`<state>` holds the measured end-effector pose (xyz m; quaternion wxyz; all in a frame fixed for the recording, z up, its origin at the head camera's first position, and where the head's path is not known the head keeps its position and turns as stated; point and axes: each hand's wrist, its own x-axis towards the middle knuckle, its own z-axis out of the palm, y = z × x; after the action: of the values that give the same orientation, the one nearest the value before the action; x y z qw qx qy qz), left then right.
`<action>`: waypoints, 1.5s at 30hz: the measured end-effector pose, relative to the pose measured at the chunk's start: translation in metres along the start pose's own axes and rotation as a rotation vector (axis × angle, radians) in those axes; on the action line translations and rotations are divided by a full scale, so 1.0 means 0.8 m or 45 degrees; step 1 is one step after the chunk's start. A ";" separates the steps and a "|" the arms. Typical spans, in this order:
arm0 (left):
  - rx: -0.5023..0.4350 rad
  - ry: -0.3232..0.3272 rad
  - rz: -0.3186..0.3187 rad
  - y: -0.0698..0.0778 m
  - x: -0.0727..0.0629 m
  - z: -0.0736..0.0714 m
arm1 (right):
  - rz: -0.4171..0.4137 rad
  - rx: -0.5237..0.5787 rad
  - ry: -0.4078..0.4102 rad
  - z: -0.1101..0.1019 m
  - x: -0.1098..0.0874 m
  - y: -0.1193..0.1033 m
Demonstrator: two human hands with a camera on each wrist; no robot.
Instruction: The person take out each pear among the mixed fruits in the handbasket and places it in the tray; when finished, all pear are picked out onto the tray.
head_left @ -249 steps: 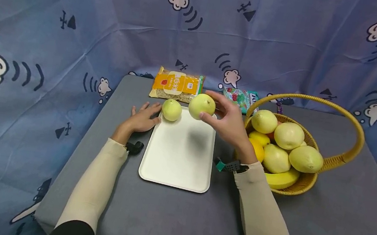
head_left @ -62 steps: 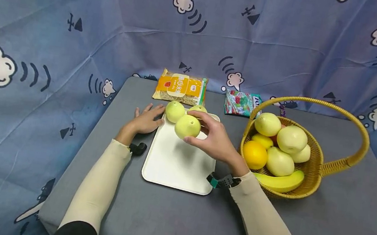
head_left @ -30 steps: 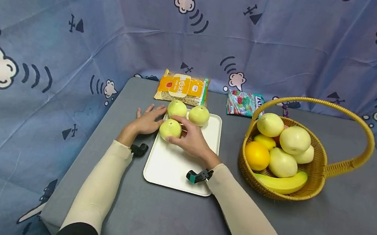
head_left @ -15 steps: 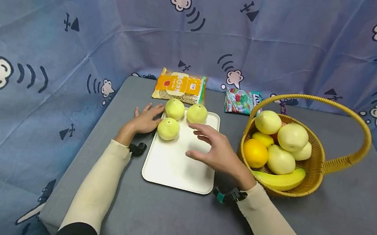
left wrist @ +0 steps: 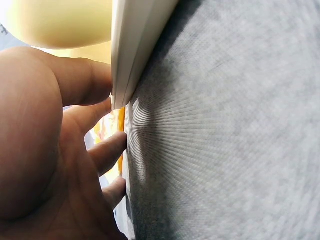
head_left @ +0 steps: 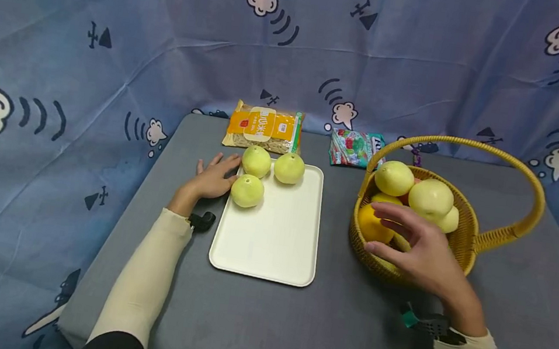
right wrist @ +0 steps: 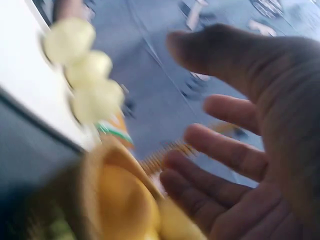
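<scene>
In the head view, three pale yellow-green round fruits sit at the upper left of the white tray (head_left: 271, 238): one at the back left (head_left: 256, 161), one at the back right (head_left: 289, 169), one in front (head_left: 248, 191). My left hand (head_left: 211, 180) rests on the table with spread fingers; in the left wrist view its thumb (left wrist: 87, 82) touches the tray's edge (left wrist: 135, 50). Over the wicker basket (head_left: 359, 245) hovers my right hand (head_left: 420, 249), fingers apart and holding nothing, near an orange (head_left: 372, 225). That hand mostly covers the banana.
More pale fruits (head_left: 431, 199) are heaped in the basket, whose tall handle (head_left: 537, 202) arches over it. An orange-and-yellow food bag (head_left: 263, 129) lies behind the tray. A green packet (head_left: 352, 148) lies between bag and basket. Patterned cloth hangs behind.
The right hand put a second, then a third fruit on the tray, let go, and moved right to the basket. The left hand stayed at the tray's left edge.
</scene>
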<state>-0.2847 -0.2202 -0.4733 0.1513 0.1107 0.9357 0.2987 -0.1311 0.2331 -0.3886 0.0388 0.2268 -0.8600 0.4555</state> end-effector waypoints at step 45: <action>0.019 0.000 -0.008 -0.001 -0.001 -0.002 | 0.382 -0.696 0.101 -0.030 -0.008 0.061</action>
<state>-0.2846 -0.2214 -0.4725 0.1514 0.1089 0.9383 0.2911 -0.1494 0.2780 -0.4141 0.0641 0.0606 -0.9723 0.2164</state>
